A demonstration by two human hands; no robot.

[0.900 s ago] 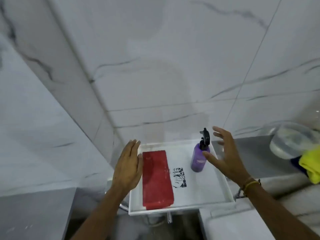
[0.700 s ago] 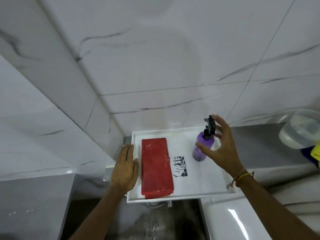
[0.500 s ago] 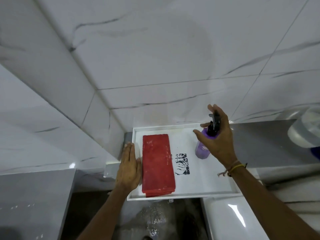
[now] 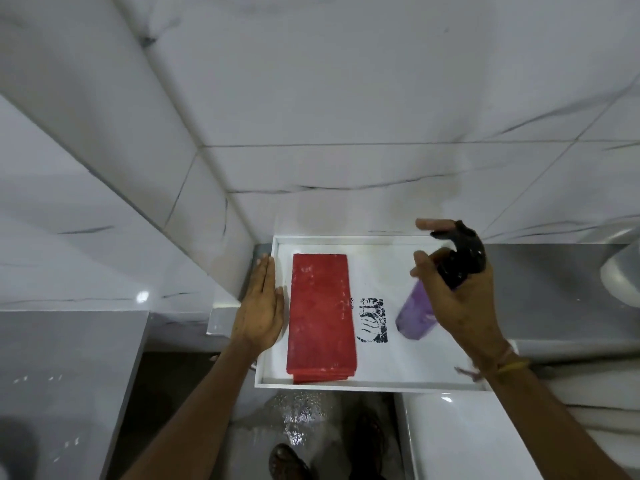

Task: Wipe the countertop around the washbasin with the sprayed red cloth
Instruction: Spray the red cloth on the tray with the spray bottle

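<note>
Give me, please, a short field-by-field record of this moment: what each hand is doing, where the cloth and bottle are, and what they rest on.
left hand: flat, palm down, on the tray's left rim, beside the cloth
right hand: gripping the spray bottle, a finger by the black trigger head
red cloth: folded, lying flat in the tray's left half
spray bottle: purple, tilted, lifted over the tray's right half
white tray: shallow, with a black printed mark at its middle
wiping: not yet begun
</note>
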